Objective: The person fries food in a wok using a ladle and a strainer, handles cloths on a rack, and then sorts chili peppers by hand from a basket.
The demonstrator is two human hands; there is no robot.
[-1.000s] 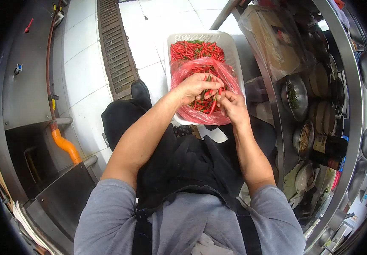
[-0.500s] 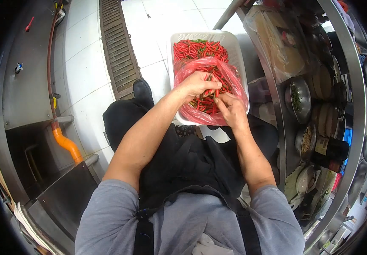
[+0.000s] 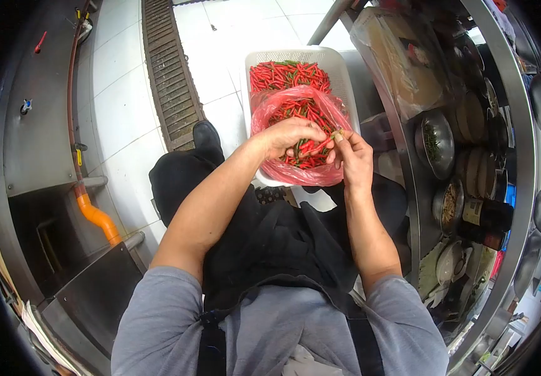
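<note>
Over a pink plastic bag point(image 3: 264, 119) of red chili peppers point(image 3: 305, 108), both my hands work close together. My left hand point(image 3: 289, 138) is curled round a few chilies, with a red chili point(image 3: 322, 145) poking out toward the right. The fingers of my right hand point(image 3: 353, 155) are pinched at that chili's greenish stem end. The bag sits open in a white plastic basket point(image 3: 345, 69), where more red and some green chilies point(image 3: 292, 74) lie loose behind it. My fingers partly hide what the left palm holds.
On my right stands a metal shelf point(image 3: 402, 150) with metal bowls point(image 3: 434, 144), stacked dishes and a bagged flat item point(image 3: 402, 62). A floor drain grate point(image 3: 169, 69) runs along the white tiles. Steel equipment point(image 3: 38, 106) and an orange pipe point(image 3: 98, 216) are at the left.
My right hand has risen out of the bag slightly and moved right, now at a chili's stem end. The left hand has lowered a little. The view has shifted slightly.
</note>
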